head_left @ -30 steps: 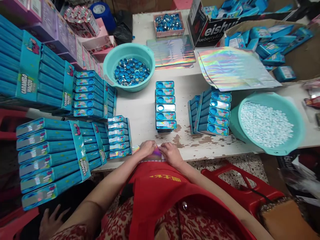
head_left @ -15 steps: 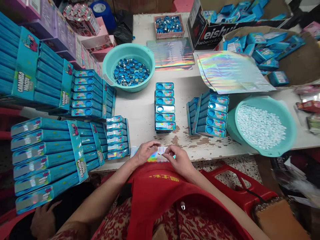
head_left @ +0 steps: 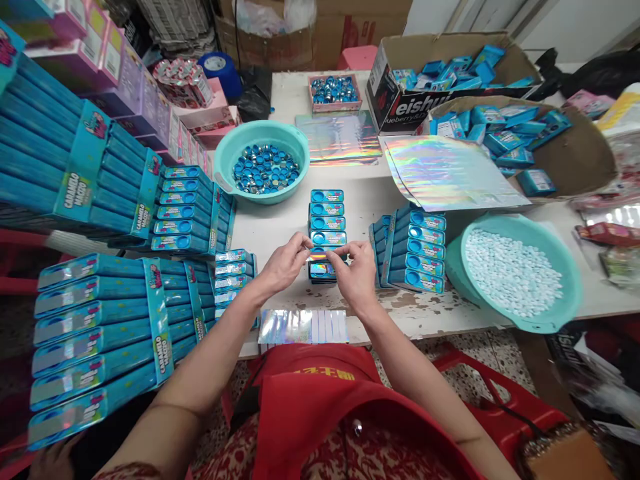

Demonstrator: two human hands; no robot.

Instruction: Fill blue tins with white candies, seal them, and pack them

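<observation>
Strip (head_left: 317, 255) of shiny film spans the row of tins (head_left: 327, 223) at frame centre, looking light, bendy and easily creased, best held by its ends. Left hand (head_left: 283, 268) and right hand (head_left: 358, 275) each pinch one end. A shiny sheet (head_left: 285, 327) lies lower centre.

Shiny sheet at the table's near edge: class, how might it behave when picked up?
The shiny sheet is probably floppy and light, since it lies flat and shows no real thickness. Its glossy top may feel slippery. Narrow bars mark off its right part, so it may bend more readily there.
</observation>
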